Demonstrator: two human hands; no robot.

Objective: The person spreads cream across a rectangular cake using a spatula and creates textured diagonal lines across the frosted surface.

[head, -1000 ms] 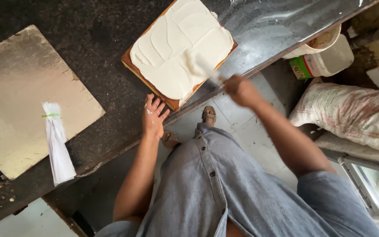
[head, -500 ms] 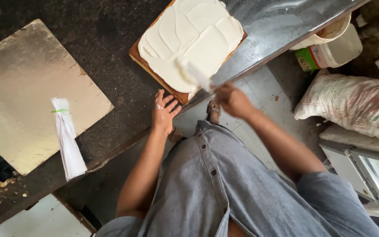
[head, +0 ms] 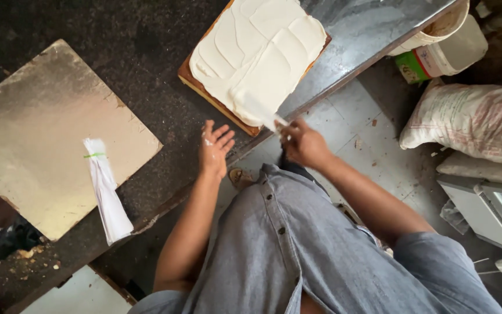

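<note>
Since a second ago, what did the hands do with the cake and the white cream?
The right hand kept hold of the spatula and drew it along the cake's near edge, over the cream, toward the left hand. The left hand stayed flat on the dark counter, fingers spread, shifting only slightly. Nothing was picked up or let go. The cake, gold board and white paper cone lay where they were.

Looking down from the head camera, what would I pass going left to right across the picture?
Gold square board → white folded paper bundle → left hand flat on the dark counter → right hand holding a spatula on the cream-covered cake → white bucket → sack.
</note>
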